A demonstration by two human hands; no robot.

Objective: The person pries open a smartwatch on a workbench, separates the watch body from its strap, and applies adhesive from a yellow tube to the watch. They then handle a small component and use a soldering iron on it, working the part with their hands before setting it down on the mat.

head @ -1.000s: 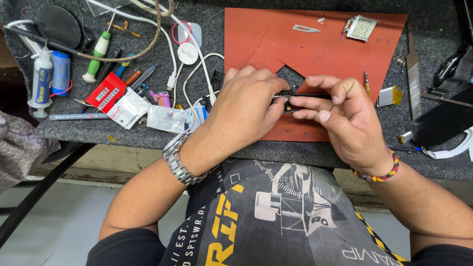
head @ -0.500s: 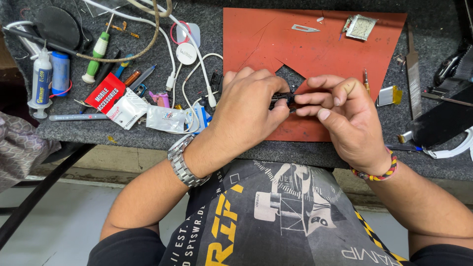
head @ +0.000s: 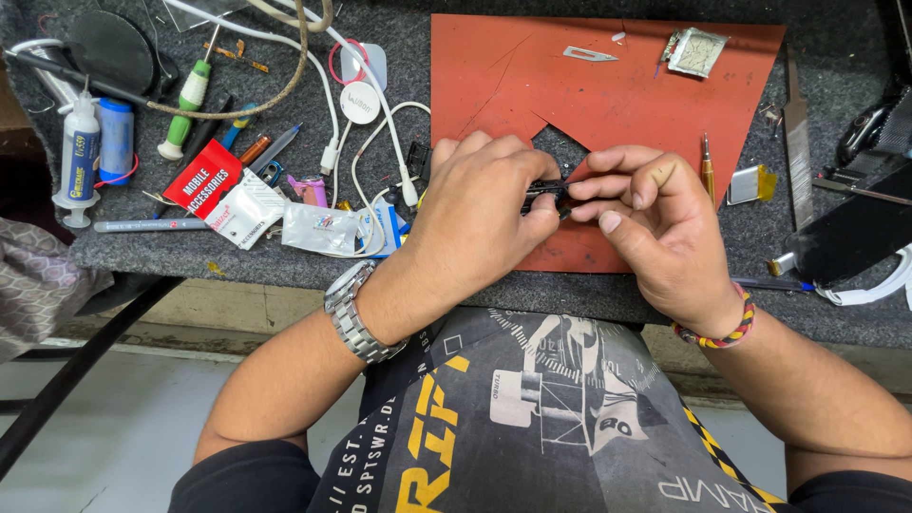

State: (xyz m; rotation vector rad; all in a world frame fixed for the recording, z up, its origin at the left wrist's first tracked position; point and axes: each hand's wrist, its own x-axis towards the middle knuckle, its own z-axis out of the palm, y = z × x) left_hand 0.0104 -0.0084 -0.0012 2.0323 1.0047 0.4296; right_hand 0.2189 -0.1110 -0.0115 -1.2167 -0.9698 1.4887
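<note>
The person is sitting at a grey tabletop [head: 608, 304] and is holding a small black part [head: 545, 190] between both hands, just above the near edge of a red mat [head: 608, 104]. The left hand [head: 484, 214] is curling over the part from the left, its fingers [head: 532, 223] clenched around it, so most of the part is hidden. The right hand [head: 655, 228] is meeting it from the right, with the thumb and first fingers [head: 594, 187] pinching the part's right end. What kind of part it is cannot be told.

A metal watch [head: 353, 313] is sitting on the left wrist, and a beaded bracelet [head: 717, 332] is circling the right wrist.

On the mat, well apart from the hands, a thin blade [head: 589, 55] is lying near the far edge, and a small square chip [head: 698, 49] is lying at the far right corner. Left of the mat, white cables [head: 380, 142], a green-handled screwdriver [head: 188, 100], a red packet [head: 201, 176], plastic pouches [head: 323, 228] and a glue bottle [head: 78, 157] are lying scattered. A small screwdriver [head: 708, 169] is lying just beside the right hand.
</note>
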